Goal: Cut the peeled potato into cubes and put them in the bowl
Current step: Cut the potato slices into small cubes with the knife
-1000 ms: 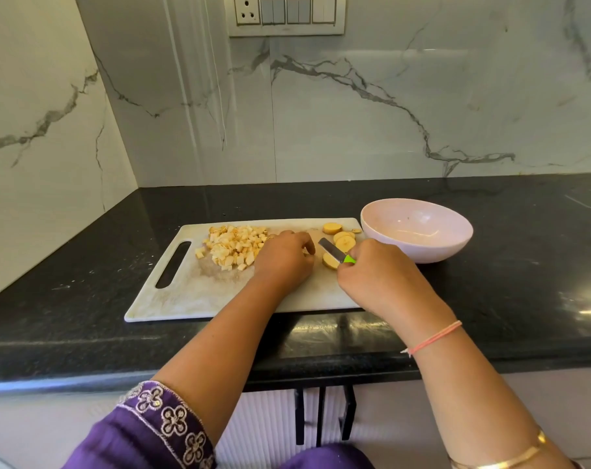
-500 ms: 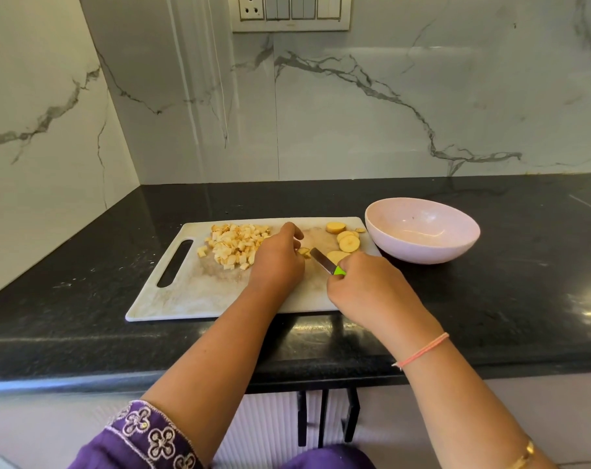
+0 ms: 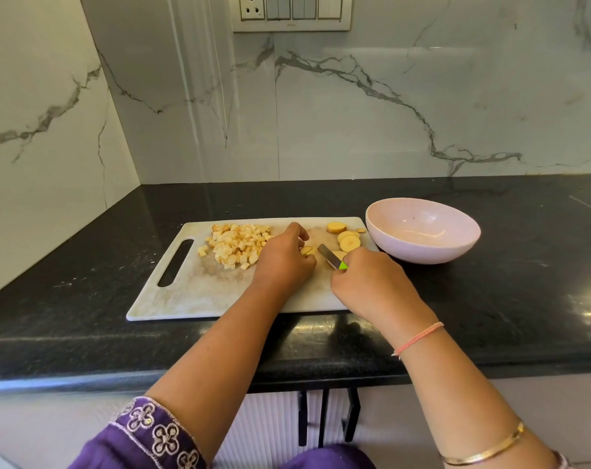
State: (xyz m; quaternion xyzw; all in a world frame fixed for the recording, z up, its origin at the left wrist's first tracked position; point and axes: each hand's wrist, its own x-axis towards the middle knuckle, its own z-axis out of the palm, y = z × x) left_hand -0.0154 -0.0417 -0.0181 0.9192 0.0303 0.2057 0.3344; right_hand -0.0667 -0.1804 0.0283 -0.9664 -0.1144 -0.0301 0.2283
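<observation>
While the right hand (image 3: 368,282) curls tight round the green handle of the knife (image 3: 329,257), its blade slanting down to the board, the left hand (image 3: 284,262) bends its fingers over a small potato piece (image 3: 307,250), pinning it just beside the blade. Round potato slices (image 3: 349,242) lie past the knife (one partly behind it), and a heap of potato cubes (image 3: 236,247) sits left of the left hand, all on the white cutting board (image 3: 192,292). The pink bowl (image 3: 422,231) stands just right of the board on the black countertop (image 3: 490,299).

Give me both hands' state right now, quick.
Left hand: fingers curled on a potato piece on the cutting board.
Right hand: grips the knife.
</observation>
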